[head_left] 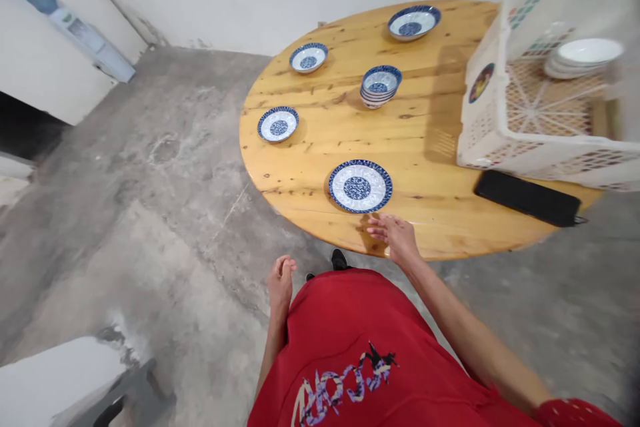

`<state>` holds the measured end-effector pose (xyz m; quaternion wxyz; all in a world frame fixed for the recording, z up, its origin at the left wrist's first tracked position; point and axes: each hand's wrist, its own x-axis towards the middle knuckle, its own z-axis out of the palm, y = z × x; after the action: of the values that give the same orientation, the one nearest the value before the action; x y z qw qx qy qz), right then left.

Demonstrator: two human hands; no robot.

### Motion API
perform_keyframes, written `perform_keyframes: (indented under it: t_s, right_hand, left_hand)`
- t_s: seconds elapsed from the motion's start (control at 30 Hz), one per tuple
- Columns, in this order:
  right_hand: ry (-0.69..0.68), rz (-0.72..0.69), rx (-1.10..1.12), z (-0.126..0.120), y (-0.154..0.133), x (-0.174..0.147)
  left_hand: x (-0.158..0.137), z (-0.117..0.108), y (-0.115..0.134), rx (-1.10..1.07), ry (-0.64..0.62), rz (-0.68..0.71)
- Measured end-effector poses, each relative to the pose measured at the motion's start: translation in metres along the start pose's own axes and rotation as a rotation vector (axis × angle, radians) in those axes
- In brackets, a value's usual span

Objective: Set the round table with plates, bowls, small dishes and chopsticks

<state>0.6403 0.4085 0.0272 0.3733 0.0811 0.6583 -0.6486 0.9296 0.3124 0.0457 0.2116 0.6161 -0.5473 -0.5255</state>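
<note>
My right hand [395, 235] hovers at the near edge of the wooden table, its fingers apart and holding nothing. Just beyond its fingertips lies a large blue-and-white plate [360, 187], which it does not appear to touch. My left hand [281, 280] hangs beside my body, short of the table, with its fingers curled in and nothing seen in them. Further off are a small patterned dish [279, 124] at the left, another dish [309, 58] behind it, and a larger deep plate [414, 22] at the back. A stack of several patterned bowls [381, 85] stands mid-table.
A white plastic basket [483, 127] stands on the table's right side, with a stack of white dishes [583, 57] inside. In front of it lies a black phone [527, 198]. A water dispenser [90, 43] is by the far left wall. Something pale [65, 380] stands at lower left.
</note>
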Motion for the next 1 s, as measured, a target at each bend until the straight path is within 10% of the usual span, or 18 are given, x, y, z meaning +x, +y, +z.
perform_keyframes:
  t_s: [0.5, 1.0]
  right_hand:
    - [0.055, 0.035, -0.034, 0.032, -0.013, 0.029]
    - [0.437, 0.066, -0.073, 0.089, -0.012, 0.017]
  left_hand:
    - [0.05, 0.016, 0.032, 0.034, -0.033, -0.025]
    - [0.25, -0.043, 0.089, 0.16, -0.363, 0.093]
